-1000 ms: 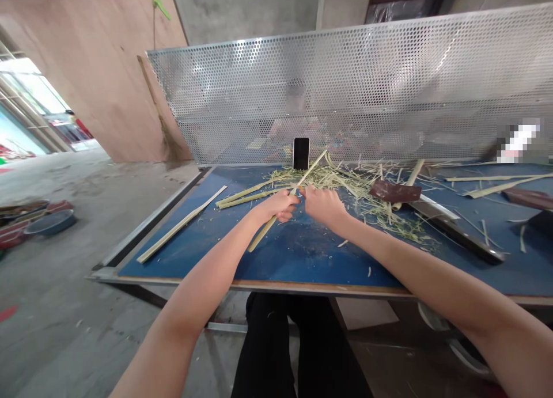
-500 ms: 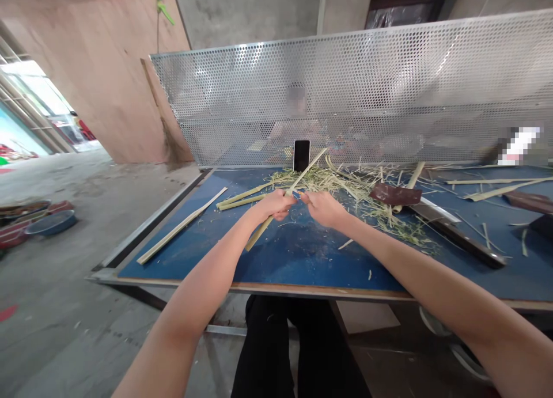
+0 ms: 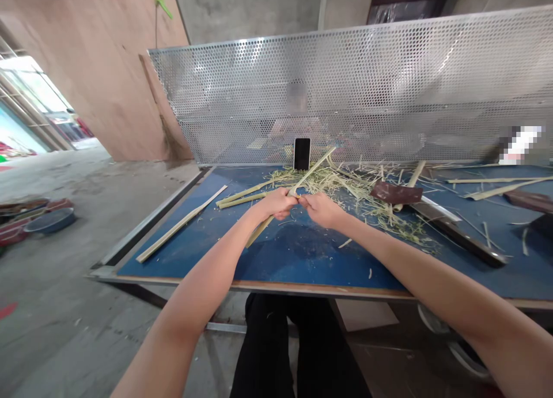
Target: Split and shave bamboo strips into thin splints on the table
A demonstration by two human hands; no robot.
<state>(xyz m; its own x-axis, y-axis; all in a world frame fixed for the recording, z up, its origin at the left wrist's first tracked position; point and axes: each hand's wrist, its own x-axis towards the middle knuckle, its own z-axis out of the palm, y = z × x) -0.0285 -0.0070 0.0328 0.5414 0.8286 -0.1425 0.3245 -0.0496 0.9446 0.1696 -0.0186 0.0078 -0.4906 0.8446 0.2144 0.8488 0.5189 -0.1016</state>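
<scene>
My left hand (image 3: pixel 277 204) is closed around a pale yellow-green bamboo strip (image 3: pixel 317 166), which slants from the near left up to the far right. One end pokes out below the fist, and the longer part rises beyond it. Close against it on the right, my right hand (image 3: pixel 322 209) is closed in a pinch. A small yellowish bit shows at its fingertips, too small to name. Both hands are just above the blue tabletop (image 3: pixel 298 260). Behind them lies a heap of thin green shavings (image 3: pixel 341 185).
A phone (image 3: pixel 302 154) stands upright before a perforated metal panel (image 3: pixel 345 93). Another strip (image 3: pixel 181 225) lies at the left. To the right are a dark brown piece (image 3: pixel 395 193) and a long tool with a dark handle (image 3: pixel 475 248). Basins (image 3: pixel 50 220) sit on the floor.
My right hand has shifted slightly left, closing the small gap to my left hand. The strip's far end has moved a little to the right. My left hand has barely moved.
</scene>
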